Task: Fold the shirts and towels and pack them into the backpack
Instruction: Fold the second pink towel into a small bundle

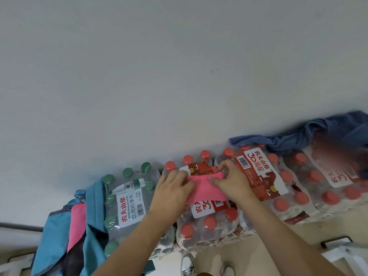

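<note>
The pink towel (207, 189) lies folded small on top of a shrink-wrapped pack of red-capped bottles (209, 222), between my two hands. My left hand (173, 189) lies flat, straight fingers pressing the towel's left edge. My right hand (229, 181) pinches its upper right corner between thumb and curled forefinger. Just to the left is a pack of green-capped bottles (127, 198), and beside that the blue backpack (53, 236) sits open with another pink cloth (76, 220) showing inside. To the right, more red-capped packs (288, 186) run along the white wall (159, 76), with a blue shirt (298, 136) crumpled across the far ones. My shoes (187, 263) show below.
</note>
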Motion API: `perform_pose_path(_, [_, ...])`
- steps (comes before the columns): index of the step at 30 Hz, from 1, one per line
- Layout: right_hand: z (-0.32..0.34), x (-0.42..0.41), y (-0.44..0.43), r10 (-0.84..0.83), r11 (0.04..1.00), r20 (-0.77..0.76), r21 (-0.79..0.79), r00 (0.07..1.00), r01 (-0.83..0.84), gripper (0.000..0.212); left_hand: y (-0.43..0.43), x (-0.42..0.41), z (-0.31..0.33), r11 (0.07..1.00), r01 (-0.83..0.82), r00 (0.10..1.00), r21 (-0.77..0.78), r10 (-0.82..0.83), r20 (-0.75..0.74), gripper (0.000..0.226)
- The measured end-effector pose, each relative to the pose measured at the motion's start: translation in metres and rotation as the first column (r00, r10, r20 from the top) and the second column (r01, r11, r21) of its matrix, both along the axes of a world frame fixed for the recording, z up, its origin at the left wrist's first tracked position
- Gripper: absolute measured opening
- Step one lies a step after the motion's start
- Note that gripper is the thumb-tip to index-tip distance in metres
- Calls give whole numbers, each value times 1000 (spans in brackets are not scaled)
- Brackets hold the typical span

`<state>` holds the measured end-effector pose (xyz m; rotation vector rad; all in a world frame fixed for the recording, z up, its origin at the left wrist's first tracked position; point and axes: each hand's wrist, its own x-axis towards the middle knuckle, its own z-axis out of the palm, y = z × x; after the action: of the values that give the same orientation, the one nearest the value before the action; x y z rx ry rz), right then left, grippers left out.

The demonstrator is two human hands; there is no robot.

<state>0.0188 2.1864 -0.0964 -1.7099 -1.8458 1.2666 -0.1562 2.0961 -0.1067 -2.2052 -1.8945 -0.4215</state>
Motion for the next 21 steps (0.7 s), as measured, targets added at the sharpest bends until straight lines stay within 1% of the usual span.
perform_pose_path(1, [-1, 0, 1, 9, 1000, 10, 20, 1000, -9, 31, 0, -3, 0, 997, 81, 996, -1, -81, -41, 34])
perform_pose_path(2, [-1, 0, 1, 19, 999, 23, 45, 1000, -20, 30, -2, -7, 0, 992, 125, 991, -24, -125, -40, 34])
perform_pose_path(4, [-3, -1, 0, 27, 992, 40, 123, 999, -31, 29, -11, -11, 1, 987, 123, 992, -106, -127, -29, 40])
perform_pose_path(5, [-4, -1, -2, 32, 978, 54, 203, 998, -42, 29, -15, -12, 0, 983, 114, 992, -141, -121, -45, 45])
perform_pose_path(6, [-6, -2, -5, 50, 942, 80, 327, 996, -74, 27, -18, -12, 1, 980, 111, 990, -168, -123, -64, 50])
perform_pose_path(7, [-8, -3, -8, 88, 872, 124, 470, 988, -137, 25, -19, -12, 0, 977, 107, 989, -186, -124, -80, 54])
perform_pose_path(8, [-10, -4, -12, 138, 774, 187, 592, 973, -224, 22, -17, -12, 2, 975, 99, 990, -198, -116, -78, 57])
perform_pose_path(9, [-12, -3, -15, 193, 668, 259, 672, 946, -320, 17, -13, -11, 3, 975, 82, 994, -205, -96, -58, 61])
perform_pose_path(10, [-15, -1, -17, 249, 580, 323, 705, 913, -408, 14, -9, -10, 5, 973, 60, 997, -223, -67, -23, 65])
perform_pose_path(11, [-18, 4, -19, 301, 529, 374, 700, 877, -480, 20, -5, -10, 6, 970, 37, 999, -241, -36, 9, 68])
perform_pose_path(12, [-20, 11, -20, 344, 517, 422, 660, 839, -545, 28, -2, -9, 8, 967, 19, 999, -254, -11, 32, 69])
perform_pose_path(15, [-23, 31, -18, 426, 511, 591, 468, 685, -721, 62, 3, -8, 11, 970, -12, 999, -244, 24, 46, 64])
perform_pose_path(16, [-22, 34, -16, 460, 529, 585, 423, 668, -736, 66, 3, -7, 11, 969, -23, 999, -246, 31, 26, 62])
perform_pose_path(18, [-15, 34, -8, 527, 635, 437, 368, 729, -679, 64, 5, -5, 13, 967, -35, 999, -254, 39, 8, 56])
perform_pose_path(20, [-6, 31, -2, 527, 730, 251, 356, 812, -584, 58, 6, -3, 18, 951, -53, 994, -305, 80, 76, 45])
perform_pose_path(21, [0, 28, -1, 505, 779, 168, 333, 847, -531, 52, 5, -3, 22, 934, -78, 982, -348, 132, 133, 38])
